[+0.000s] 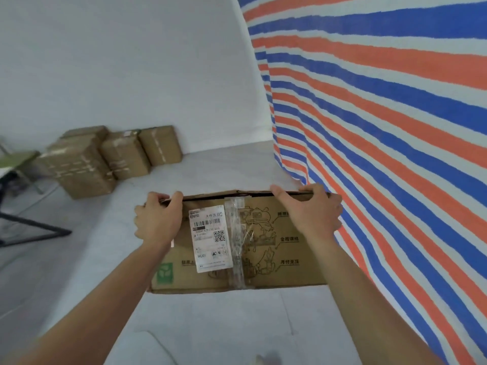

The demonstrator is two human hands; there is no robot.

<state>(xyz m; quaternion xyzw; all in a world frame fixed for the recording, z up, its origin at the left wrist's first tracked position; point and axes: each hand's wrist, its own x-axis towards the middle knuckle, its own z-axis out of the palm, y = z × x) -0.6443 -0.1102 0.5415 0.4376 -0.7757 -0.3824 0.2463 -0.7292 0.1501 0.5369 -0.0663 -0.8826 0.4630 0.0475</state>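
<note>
A brown cardboard box [266, 270] fills the middle of the view, held up in front of me over the grey floor. Its near face carries a white shipping label [211, 238], a strip of clear tape and printed line drawings. My left hand [158, 219] grips the box's upper left corner, fingers curled over the top edge. My right hand [311, 212] grips the upper right part of the top edge, thumb on the near face and fingers over the far side. The box's far side is hidden.
A red, blue and white striped tarp [382, 114] hangs along the right side, close to the box. Several taped brown boxes [105, 159] are stacked against the white wall at back left. A black metal frame [31, 227] and a green chair [15, 159] stand at the left edge.
</note>
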